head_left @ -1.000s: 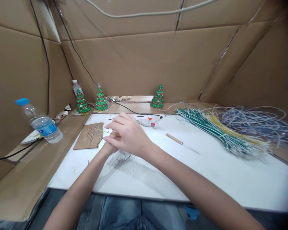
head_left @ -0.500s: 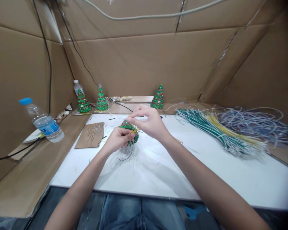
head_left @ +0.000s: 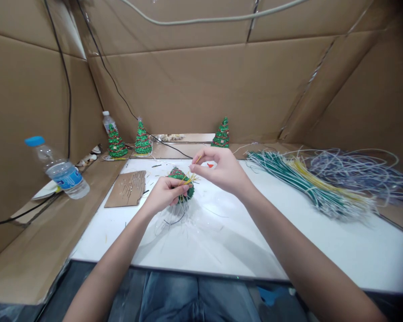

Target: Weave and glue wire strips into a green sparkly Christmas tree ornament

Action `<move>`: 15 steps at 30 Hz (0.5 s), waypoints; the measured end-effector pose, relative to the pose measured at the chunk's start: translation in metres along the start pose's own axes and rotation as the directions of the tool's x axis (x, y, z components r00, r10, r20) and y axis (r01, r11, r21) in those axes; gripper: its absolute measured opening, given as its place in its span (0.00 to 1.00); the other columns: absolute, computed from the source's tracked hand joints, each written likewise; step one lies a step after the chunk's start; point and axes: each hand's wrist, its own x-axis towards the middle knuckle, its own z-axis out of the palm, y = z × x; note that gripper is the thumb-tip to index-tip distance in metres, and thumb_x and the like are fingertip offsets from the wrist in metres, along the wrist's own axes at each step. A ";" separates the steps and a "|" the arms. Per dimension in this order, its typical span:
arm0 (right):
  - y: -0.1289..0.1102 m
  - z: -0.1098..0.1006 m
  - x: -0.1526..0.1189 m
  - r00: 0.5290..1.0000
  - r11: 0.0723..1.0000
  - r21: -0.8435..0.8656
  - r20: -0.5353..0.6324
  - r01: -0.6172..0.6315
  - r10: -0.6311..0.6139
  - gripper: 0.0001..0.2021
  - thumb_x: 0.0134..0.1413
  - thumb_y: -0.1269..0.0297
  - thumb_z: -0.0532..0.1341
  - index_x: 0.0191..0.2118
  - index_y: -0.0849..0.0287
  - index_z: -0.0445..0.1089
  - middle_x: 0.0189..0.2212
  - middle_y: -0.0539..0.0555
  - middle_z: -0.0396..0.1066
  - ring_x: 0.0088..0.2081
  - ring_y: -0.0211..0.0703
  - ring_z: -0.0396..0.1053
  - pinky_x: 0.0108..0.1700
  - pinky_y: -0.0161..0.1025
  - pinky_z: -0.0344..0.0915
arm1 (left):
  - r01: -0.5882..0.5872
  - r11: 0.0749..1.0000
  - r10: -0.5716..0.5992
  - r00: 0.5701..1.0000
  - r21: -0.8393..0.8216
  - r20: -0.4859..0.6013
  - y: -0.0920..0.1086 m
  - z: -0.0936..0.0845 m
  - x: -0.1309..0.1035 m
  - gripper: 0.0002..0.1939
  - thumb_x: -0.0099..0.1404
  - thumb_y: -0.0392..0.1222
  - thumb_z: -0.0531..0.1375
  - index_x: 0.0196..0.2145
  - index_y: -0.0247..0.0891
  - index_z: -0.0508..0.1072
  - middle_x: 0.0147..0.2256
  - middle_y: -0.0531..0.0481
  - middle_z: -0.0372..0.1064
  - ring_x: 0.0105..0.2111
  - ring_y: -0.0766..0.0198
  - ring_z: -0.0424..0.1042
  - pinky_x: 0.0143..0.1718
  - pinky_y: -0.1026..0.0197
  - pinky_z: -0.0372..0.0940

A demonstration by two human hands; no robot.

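My left hand (head_left: 167, 193) is closed, thumb against fingers, on a small bunch of yellow wire pieces (head_left: 190, 180) whose ends fan out to the right. Right behind that hand is a small green Christmas tree (head_left: 176, 173) with red trim, partly hidden by my fingers. Pale thin strands (head_left: 183, 209) hang below it over the white tabletop. Up and to the right, my right hand (head_left: 218, 169) pinches a yellow wire piece (head_left: 198, 158), only partly visible between its fingertips.
Three finished-looking trees (head_left: 143, 139) stand along the back. A ridged cardboard piece (head_left: 126, 188) lies left on the white table (head_left: 255, 241). Bundled green and yellow wires (head_left: 298, 179) and a pale tangle (head_left: 356, 172) fill the right. A water bottle (head_left: 67, 176) leans at left.
My right hand has moved a little to the right, away from my left hand. The yellow ends now show more plainly. My left hand and the tree have stayed nearly in place.
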 end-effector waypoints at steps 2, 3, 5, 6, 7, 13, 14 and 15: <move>-0.002 -0.001 0.000 0.999 0.993 -0.114 0.036 0.029 -0.025 0.02 0.44 0.71 0.62 0.25 0.61 0.70 0.25 0.51 0.72 0.30 0.40 0.69 0.34 0.37 0.62 | 0.008 1.000 -0.008 1.000 -0.003 -0.006 0.000 0.000 0.000 0.16 0.54 0.48 0.63 0.28 0.29 0.76 0.20 0.53 0.65 0.11 0.78 0.52 0.12 0.69 0.43; -0.002 0.000 0.000 0.997 0.985 -0.167 0.062 0.046 -0.036 0.02 0.44 0.71 0.62 0.24 0.61 0.70 0.26 0.51 0.73 0.31 0.40 0.69 0.35 0.37 0.62 | 0.009 1.000 -0.009 1.000 -0.005 -0.008 0.001 0.000 0.000 0.15 0.54 0.47 0.63 0.28 0.29 0.76 0.21 0.53 0.66 0.11 0.78 0.52 0.12 0.69 0.43; -0.001 0.002 0.002 0.991 0.964 -0.250 0.118 0.086 -0.058 0.03 0.43 0.72 0.62 0.23 0.61 0.71 0.28 0.52 0.73 0.32 0.41 0.69 0.36 0.37 0.61 | 0.005 1.000 -0.005 1.000 -0.010 -0.005 0.002 0.000 0.000 0.15 0.53 0.47 0.63 0.28 0.29 0.76 0.20 0.54 0.65 0.11 0.78 0.52 0.12 0.68 0.43; 0.000 0.003 0.003 0.988 0.955 -0.278 0.143 0.102 -0.064 0.03 0.43 0.73 0.62 0.22 0.61 0.71 0.28 0.52 0.73 0.32 0.41 0.69 0.36 0.38 0.61 | 0.002 1.000 -0.002 1.000 -0.010 -0.001 0.002 0.000 0.000 0.15 0.53 0.48 0.63 0.26 0.29 0.75 0.19 0.54 0.64 0.11 0.78 0.52 0.12 0.68 0.42; 0.001 0.003 0.004 0.984 0.948 -0.297 0.162 0.114 -0.067 0.03 0.42 0.73 0.63 0.22 0.61 0.71 0.28 0.52 0.73 0.31 0.40 0.69 0.36 0.37 0.61 | 0.001 1.000 -0.001 1.000 -0.006 0.002 0.003 0.000 -0.001 0.15 0.53 0.48 0.63 0.25 0.29 0.75 0.18 0.55 0.63 0.11 0.78 0.51 0.12 0.68 0.42; 0.000 -0.007 0.009 0.986 0.935 -0.325 0.131 0.140 -0.102 0.06 0.46 0.68 0.61 0.31 0.61 0.74 0.28 0.53 0.73 0.31 0.40 0.68 0.34 0.37 0.61 | -0.003 0.999 0.003 1.000 0.034 0.007 0.001 0.000 0.000 0.16 0.54 0.50 0.62 0.23 0.30 0.72 0.18 0.55 0.62 0.11 0.77 0.52 0.12 0.69 0.43; -0.001 -0.010 0.010 0.988 0.938 -0.320 0.125 0.131 -0.095 0.06 0.47 0.67 0.61 0.31 0.61 0.74 0.28 0.52 0.73 0.30 0.40 0.68 0.33 0.37 0.62 | -0.008 0.999 0.007 1.000 0.037 0.011 0.001 -0.001 0.000 0.16 0.55 0.49 0.62 0.23 0.30 0.72 0.18 0.55 0.62 0.11 0.77 0.52 0.13 0.69 0.43; -0.002 -0.014 0.010 0.989 0.943 -0.311 0.126 0.116 -0.080 0.05 0.47 0.67 0.60 0.30 0.61 0.74 0.27 0.52 0.73 0.29 0.39 0.67 0.32 0.37 0.62 | -0.013 0.999 0.013 1.000 0.042 0.014 0.000 -0.001 0.000 0.16 0.55 0.49 0.62 0.23 0.31 0.72 0.17 0.55 0.61 0.11 0.77 0.52 0.13 0.69 0.43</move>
